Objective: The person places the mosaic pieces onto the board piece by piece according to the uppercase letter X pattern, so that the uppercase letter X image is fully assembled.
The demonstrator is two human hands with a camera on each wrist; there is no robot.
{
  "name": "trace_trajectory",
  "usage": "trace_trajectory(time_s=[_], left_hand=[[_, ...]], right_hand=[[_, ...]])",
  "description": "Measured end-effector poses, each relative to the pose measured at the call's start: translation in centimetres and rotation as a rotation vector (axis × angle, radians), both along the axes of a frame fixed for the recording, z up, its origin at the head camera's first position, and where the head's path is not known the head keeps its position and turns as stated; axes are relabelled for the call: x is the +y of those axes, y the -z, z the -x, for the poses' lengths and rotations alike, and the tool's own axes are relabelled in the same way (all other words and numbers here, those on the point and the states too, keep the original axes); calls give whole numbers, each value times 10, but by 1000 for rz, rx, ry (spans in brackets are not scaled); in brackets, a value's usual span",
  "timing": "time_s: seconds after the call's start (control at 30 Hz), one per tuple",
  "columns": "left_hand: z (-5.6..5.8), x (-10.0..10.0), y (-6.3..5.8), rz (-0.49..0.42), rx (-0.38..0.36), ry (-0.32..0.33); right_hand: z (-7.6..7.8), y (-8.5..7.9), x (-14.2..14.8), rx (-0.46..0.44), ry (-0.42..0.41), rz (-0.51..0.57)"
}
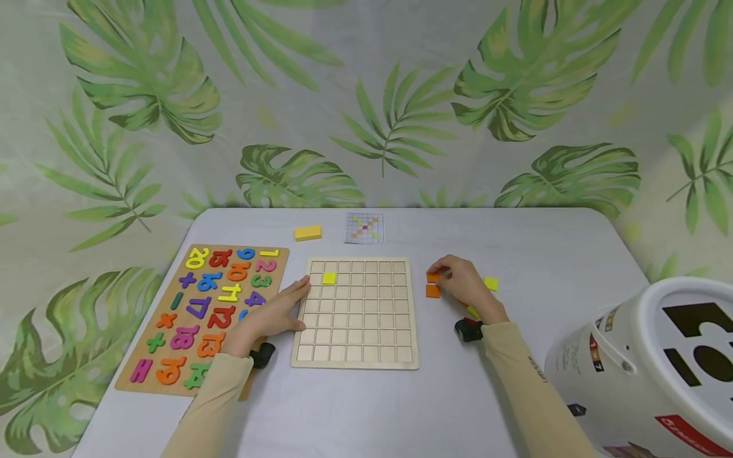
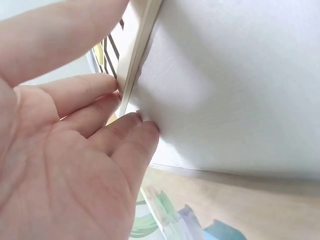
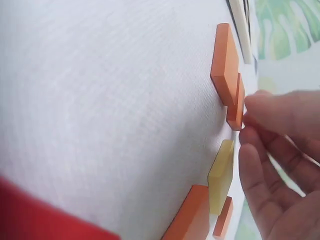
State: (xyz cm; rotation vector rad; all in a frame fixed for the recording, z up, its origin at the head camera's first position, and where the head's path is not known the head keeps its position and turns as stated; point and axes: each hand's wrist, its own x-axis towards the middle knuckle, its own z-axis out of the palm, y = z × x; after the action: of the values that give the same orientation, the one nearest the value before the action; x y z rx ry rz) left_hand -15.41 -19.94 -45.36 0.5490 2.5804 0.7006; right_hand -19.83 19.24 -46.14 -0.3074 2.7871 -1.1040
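Observation:
A wooden grid board [image 1: 357, 367] lies mid-table, a yellow tile [image 1: 329, 278] in one of its upper-left squares. Along the board's left edge rests my left hand [image 1: 275, 315], its fingers extended; the left wrist view shows fingertips [image 2: 117, 82] against the rim. To the right of the board, my right hand [image 1: 466, 286] pinches an orange tile [image 3: 236, 112] at its edge with thumb and fingertips. Just in front of that lies another orange tile [image 1: 432, 291]. More tiles sit under and beside this hand, among them a yellow one [image 3: 221, 177] and a yellow-green one [image 1: 490, 284].
A number puzzle board [image 1: 166, 254] with coloured digits and signs lies at left. At the back are a yellow block [image 1: 308, 233] and a small printed card [image 1: 364, 238] showing a coloured grid pattern. A large white bucket [image 1: 618, 356] stands at the right front.

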Motion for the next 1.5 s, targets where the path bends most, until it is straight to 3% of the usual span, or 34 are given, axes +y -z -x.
trace_trajectory(time_s=[0.5,0.63,0.77,0.93,1.2,1.5], left_hand=[[1,0,1,5,-13,7],[1,1,0,8,-6,10],[0,1,0,9,-9,6],[1,2,0,14,-16,3],[1,1,0,2,4,7],[0,1,1,-16,12,10]], right_hand=[[7,0,-3,33,-73,-102],[9,-4,-8,14,-60,-73],[9,-11,-22,0,-75,4],[9,-15,-49,14,-155,37],[14,-11,-83,50,-245,-40],[16,-5,-91,85,-236,-86]])
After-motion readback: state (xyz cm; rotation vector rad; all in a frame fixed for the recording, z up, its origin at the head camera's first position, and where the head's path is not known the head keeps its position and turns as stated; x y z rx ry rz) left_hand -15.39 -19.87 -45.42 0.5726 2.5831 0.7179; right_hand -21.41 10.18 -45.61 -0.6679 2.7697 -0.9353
